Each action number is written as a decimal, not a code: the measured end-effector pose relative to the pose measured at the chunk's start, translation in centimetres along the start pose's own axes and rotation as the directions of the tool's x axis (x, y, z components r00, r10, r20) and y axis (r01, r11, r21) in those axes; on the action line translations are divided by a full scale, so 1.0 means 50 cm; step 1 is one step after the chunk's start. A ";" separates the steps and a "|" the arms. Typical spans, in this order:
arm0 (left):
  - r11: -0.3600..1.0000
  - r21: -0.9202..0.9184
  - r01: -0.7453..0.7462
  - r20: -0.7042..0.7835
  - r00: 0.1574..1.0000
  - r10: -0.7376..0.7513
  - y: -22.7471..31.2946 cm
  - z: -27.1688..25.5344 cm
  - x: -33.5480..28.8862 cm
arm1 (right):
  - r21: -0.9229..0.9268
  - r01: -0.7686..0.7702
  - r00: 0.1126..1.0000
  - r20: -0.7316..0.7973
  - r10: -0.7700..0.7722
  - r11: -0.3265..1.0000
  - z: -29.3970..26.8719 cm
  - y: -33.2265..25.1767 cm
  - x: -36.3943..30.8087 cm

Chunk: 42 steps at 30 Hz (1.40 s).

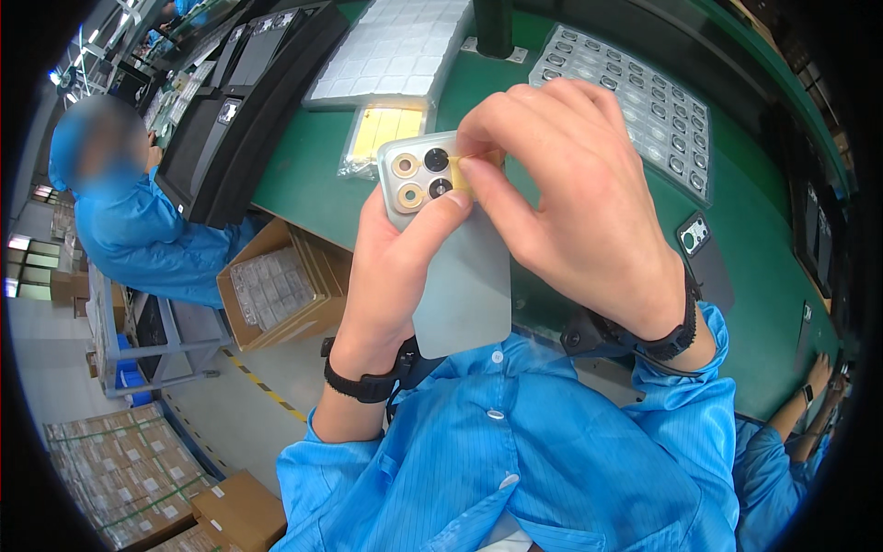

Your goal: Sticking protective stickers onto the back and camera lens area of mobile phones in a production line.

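Note:
A pale grey-green phone back cover [469,294] is in my left hand [379,262], its camera end up and tilted away from me. My left thumb presses beside the camera openings, with the fingers hidden underneath. Of the round openings, two on the left have yellow rings [405,166] and two on the right look black [436,160]. Thumb and forefinger of my right hand [579,184] pinch a yellow adhesive tab [459,175] at the right edge of the camera group. A bag of yellow sheets [390,132] lies just beyond the cover.
On the green bench stand white compartment trays [391,55] and a clear tray of round dark-ringed parts [676,138]. A dark phone cover [716,267] lies right. An open carton [322,317] stands left, near a blue-clad person [138,230]. Another person's hand [818,375] rests far right.

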<state>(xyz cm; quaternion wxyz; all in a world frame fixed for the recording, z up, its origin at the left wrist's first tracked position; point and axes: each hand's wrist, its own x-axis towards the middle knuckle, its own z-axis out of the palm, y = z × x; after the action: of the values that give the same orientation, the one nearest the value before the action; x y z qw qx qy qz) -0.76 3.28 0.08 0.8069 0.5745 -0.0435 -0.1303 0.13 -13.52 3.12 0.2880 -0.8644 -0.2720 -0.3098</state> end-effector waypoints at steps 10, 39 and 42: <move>0.999 0.054 -0.006 -0.001 1.000 0.006 -0.006 0.012 0.001 | -0.024 -0.060 0.994 0.085 0.062 0.998 -0.017 0.007 0.000; 0.989 -0.129 0.074 0.125 0.990 -0.058 0.024 -0.002 -0.027 | 0.754 -0.621 0.781 0.575 0.245 0.211 0.021 0.011 0.014; 0.965 -0.260 0.034 0.126 0.992 -0.001 0.025 -0.006 -0.021 | 0.766 -0.601 0.800 0.571 0.186 0.230 0.018 0.018 0.014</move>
<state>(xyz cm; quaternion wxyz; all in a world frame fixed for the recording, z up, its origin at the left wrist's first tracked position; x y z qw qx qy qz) -1.50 4.22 1.25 0.8701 0.4542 -0.0712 -0.1777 1.54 -13.35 2.74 0.7374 -0.6234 -0.2120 0.1502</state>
